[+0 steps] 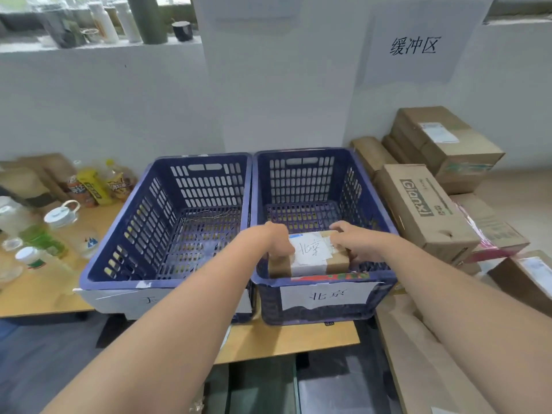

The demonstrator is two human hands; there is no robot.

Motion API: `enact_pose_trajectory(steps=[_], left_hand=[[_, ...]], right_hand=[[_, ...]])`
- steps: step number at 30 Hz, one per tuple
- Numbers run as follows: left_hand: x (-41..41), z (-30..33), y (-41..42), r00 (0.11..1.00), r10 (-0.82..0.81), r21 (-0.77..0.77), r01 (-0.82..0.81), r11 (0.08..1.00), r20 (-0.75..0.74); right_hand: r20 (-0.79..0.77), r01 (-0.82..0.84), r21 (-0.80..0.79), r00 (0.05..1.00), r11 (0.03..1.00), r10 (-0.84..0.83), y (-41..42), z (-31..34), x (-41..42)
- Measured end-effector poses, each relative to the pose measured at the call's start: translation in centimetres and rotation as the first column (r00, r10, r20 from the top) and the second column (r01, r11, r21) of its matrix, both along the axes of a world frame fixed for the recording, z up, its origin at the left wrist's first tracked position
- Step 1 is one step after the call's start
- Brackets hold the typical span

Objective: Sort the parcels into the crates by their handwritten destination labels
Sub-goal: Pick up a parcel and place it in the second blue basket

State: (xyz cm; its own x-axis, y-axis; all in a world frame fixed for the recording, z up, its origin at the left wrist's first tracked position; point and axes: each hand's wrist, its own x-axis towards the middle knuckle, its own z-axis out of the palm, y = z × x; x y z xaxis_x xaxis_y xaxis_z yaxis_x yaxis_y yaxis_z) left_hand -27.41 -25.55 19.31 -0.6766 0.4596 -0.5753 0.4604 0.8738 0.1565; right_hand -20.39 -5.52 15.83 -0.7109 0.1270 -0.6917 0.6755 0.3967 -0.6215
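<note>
Both hands are down in the right-hand blue crate (325,204), the one whose front label (328,295) reads 北京. Left hand (276,239) grips the near-left end of a small brown parcel (310,258), right hand (354,242) clamps the right end, fingers curled over its top edge. The white slip (310,249) on the parcel also reads 北京, so that's a match! The parcel sits low against the crate's near wall; whether it rests on the floor, I can't tell. The left blue crate (179,216) holds no parcel, its label mostly hidden by the forearm. Cardboard boxes (424,204) are stacked to the right, so by my reckoning, sorting has barely begun.
</note>
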Motion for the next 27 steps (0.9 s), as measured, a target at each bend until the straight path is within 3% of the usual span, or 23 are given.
enact_pose_trajectory(steps=[5, 12, 18, 27], left_hand=[[-0.7, -2.8, 0.9, 0.990, -0.128, -0.199, 0.137, 0.970, 0.058], [-2.0, -7.1, 3.4, 0.949, -0.311, -0.377, 0.306, 0.874, 0.048], [-2.9, -9.3, 4.3, 0.958, -0.263, -0.389, 0.286, 0.876, 0.113], [-4.2, -11.6, 5.3, 0.911, -0.381, -0.432, 0.411, 0.803, 0.159]], right_hand=[[0.197, -0.254, -0.017, 0.947, 0.967, 0.253, -0.2, -3.6, -2.2], [0.315, -0.306, -0.065, 0.897, 0.950, 0.310, -0.2, -7.8, -4.8], [0.373, -0.331, -0.078, 0.865, 0.940, 0.336, -0.3, -10.0, -6.0], [0.412, -0.457, -0.002, 0.810, 0.890, 0.417, -0.1, -11.8, -7.0]])
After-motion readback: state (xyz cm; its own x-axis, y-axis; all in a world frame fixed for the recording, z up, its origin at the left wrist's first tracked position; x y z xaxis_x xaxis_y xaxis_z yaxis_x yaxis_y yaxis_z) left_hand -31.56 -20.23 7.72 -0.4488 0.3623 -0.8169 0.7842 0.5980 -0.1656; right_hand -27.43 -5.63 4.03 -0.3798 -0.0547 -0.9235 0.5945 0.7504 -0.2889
